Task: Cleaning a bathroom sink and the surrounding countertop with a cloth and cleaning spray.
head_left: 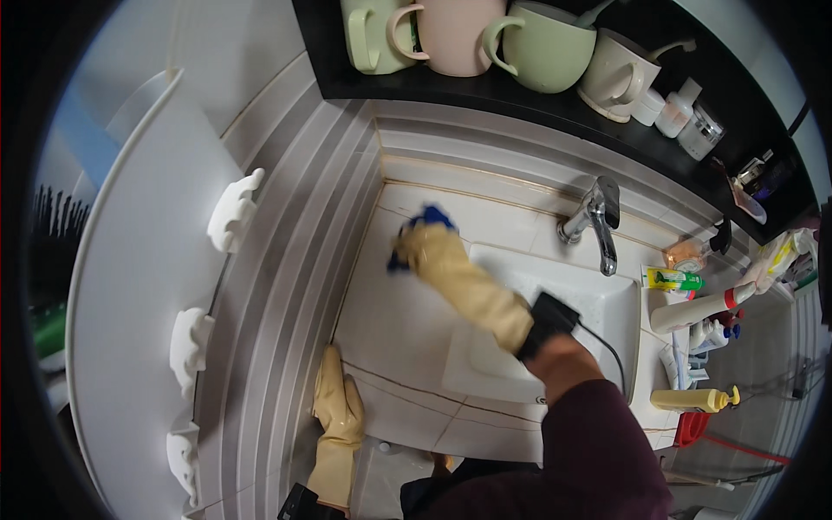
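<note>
A beige rubber glove covers my right hand [426,250], which presses a crumpled blue cloth [430,214] onto the white tiled countertop [396,325], left of the sink. Motion blurs the cloth and the fingertips. The right forearm passes over the white sink basin [465,377] and hides part of it; a black device is strapped at the wrist. My left hand [339,400], in a matching glove, touches the countertop's front left corner beside the striped wall. Its fingers lie straight, the thumb stands a little apart, and it holds nothing.
A chrome faucet [588,218] rises behind the basin. Mugs, including a pink mug [461,39], line a black shelf [448,101] above. Right of the basin stand a white spray bottle [692,313], a green-yellow tube [673,278] and a yellow pump bottle [689,400]. A white wall organizer [143,260] juts out left.
</note>
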### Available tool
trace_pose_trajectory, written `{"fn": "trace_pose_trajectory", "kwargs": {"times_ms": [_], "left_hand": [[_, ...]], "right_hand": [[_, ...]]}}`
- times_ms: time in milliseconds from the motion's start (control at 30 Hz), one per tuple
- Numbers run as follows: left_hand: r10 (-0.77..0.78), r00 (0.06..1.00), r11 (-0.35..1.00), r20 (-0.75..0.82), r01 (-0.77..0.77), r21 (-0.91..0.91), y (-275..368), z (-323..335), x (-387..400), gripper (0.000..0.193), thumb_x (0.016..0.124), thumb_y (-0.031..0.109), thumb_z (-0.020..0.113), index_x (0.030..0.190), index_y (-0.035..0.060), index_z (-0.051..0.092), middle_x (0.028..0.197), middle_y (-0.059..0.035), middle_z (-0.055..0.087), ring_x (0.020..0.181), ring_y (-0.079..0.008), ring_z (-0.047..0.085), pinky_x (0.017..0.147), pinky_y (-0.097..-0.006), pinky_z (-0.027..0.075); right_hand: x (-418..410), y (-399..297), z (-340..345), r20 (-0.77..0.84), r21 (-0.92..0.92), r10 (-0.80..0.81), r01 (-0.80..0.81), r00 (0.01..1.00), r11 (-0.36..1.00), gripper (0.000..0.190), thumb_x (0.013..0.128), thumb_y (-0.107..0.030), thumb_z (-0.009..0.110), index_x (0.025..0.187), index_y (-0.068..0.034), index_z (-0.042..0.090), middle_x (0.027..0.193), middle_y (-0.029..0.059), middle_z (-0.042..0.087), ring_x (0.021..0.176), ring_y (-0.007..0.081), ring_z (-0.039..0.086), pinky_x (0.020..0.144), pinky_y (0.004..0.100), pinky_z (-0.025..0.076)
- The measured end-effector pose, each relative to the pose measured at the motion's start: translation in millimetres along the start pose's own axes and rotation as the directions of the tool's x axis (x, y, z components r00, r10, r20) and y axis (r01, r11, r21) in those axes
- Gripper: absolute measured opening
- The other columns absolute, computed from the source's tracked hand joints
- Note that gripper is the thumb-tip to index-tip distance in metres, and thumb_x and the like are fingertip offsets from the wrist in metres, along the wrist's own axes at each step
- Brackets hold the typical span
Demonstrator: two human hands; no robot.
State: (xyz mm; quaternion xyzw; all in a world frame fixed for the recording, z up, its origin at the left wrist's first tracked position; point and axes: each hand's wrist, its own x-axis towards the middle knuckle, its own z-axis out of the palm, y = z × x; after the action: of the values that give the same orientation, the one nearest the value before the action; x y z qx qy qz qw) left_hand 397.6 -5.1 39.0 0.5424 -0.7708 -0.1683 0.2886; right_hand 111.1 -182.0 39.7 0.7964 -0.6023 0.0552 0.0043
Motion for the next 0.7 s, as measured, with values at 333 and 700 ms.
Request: {"fn": "trace_pose_trajectory", "kwargs": {"times_ms": [333,700], "left_hand": [[0.002,1.0,0.999,-0.012,-0.003,-0.039,0.0,-2.3,1.3,0.052,0.097,-0.002,0.044,0.147,-0.0137,0.042,0.146,-0.0325,0.051,0.134,-0.0446,0.052,0.117,-0.044,0.038],[0.015,1.0,0.994,-0.018,-0.017,-0.108,0.4,8.1,2.7,0.054,0.096,0.0,0.049,0.149,-0.0103,0.042,0.147,-0.031,0.05,0.134,-0.0462,0.051,0.115,-0.0471,0.04]], "right_hand": [[94.1,36.6,19.2,-0.132,-0.03,0.212,-0.218,0.968,0.976,0.013,0.087,-0.022,0.066,0.093,-0.016,0.076,0.1,0.0079,0.076,0.093,0.0278,0.073,0.079,0.0408,0.058],[-87.1,128.7,-61.4,-0.382,0.52,0.783,-0.586,0.491,0.621,0.021,0.094,-0.021,0.065,0.103,-0.004,0.072,0.101,0.0209,0.073,0.099,0.0386,0.069,0.088,0.0459,0.055]]}}
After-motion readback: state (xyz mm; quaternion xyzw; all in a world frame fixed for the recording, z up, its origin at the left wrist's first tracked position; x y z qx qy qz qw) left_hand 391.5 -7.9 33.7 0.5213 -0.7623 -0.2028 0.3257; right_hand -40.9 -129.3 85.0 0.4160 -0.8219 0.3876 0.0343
